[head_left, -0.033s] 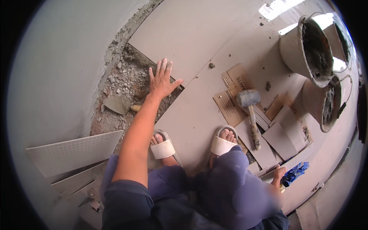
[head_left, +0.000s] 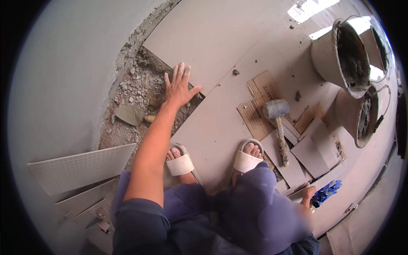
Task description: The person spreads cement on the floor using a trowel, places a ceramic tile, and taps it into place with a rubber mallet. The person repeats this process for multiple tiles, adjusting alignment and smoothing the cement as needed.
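Observation:
Fingers spread, my left hand (head_left: 178,88) reaches to the corner of a large laid floor tile (head_left: 212,38), its fingertips at the tile's edge. Beneath and left of it lies a gap of rubble and grey mortar (head_left: 142,80). A trowel (head_left: 129,114) with a wooden handle rests in that rubble beside my left forearm. On the right, past my knee, my right hand (head_left: 310,191) is closed on the end of a narrow tile strip (head_left: 330,177) with a gridded back. My knee and trouser leg hide most of the right forearm.
A rubber mallet (head_left: 276,109) lies on cut tile pieces (head_left: 312,155) and torn cardboard (head_left: 259,91). Mortar-filled buckets (head_left: 329,53) stand at the far right. A blue crumpled bag (head_left: 326,193) is near my right hand. A grid-backed tile (head_left: 83,168) leans at the left wall.

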Available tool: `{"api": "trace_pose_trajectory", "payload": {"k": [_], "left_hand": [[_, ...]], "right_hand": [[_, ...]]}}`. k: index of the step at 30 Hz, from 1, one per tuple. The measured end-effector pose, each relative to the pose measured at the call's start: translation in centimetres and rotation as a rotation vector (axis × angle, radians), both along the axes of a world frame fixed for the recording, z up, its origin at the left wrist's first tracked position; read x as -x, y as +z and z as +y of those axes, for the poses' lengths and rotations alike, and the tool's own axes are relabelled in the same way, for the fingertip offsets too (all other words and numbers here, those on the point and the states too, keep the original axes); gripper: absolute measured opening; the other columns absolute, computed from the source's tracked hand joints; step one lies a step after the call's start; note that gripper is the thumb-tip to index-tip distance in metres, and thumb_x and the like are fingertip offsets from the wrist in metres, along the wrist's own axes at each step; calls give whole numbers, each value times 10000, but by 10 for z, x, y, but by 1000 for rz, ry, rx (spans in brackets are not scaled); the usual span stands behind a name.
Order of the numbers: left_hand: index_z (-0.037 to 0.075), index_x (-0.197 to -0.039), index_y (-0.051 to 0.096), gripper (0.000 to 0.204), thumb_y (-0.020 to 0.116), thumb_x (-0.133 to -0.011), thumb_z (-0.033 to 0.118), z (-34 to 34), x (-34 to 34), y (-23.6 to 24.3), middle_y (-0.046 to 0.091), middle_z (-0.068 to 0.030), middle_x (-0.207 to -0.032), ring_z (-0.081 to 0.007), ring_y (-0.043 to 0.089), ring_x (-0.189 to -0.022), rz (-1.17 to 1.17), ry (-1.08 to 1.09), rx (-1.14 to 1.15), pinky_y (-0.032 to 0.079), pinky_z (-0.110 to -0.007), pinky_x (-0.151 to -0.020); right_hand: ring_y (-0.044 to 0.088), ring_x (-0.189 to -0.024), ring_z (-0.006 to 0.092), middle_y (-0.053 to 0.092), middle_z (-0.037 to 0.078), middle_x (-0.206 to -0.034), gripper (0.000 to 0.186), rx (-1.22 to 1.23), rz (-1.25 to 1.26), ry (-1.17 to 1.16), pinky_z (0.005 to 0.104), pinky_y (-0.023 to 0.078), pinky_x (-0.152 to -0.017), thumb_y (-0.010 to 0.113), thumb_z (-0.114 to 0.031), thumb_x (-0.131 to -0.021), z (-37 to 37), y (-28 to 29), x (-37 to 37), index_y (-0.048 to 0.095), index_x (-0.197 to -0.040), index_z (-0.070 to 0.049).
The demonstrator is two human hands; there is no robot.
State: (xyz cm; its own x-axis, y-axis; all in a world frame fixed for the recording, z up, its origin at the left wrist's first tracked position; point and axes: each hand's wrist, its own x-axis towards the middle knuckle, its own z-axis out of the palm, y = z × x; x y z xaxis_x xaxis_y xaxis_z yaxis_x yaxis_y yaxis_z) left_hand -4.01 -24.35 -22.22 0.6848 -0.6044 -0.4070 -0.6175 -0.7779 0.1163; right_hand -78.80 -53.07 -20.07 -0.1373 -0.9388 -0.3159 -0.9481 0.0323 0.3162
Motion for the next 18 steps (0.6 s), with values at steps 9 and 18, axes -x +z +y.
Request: {"api": "trace_pose_trajectory", "payload": {"k": [9, 18], "left_hand": [[122, -1534, 199, 1024, 633, -782, 663, -9, -16, 4, 97, -130, -1612, -279, 44, -1496, 35, 59, 48, 44, -582, -1175], [38, -1188, 629, 413, 546, -952, 367, -3, -3, 32, 650, -173, -1188, -276, 629, -1094, 373, 689, 525, 471, -401, -948]], "right_hand": [[503, -1195, 375, 533, 214, -1269, 462, 185, -647, 544, 435, 389, -1024, 692, -223, -889, 50, 33, -225, 545, -1263, 4], [563, -1023, 344, 588, 190, -1070, 403, -37, -608, 695, 449, 434, -898, 702, -279, -864, 71, 1, -337, 577, -1150, -24]]}}
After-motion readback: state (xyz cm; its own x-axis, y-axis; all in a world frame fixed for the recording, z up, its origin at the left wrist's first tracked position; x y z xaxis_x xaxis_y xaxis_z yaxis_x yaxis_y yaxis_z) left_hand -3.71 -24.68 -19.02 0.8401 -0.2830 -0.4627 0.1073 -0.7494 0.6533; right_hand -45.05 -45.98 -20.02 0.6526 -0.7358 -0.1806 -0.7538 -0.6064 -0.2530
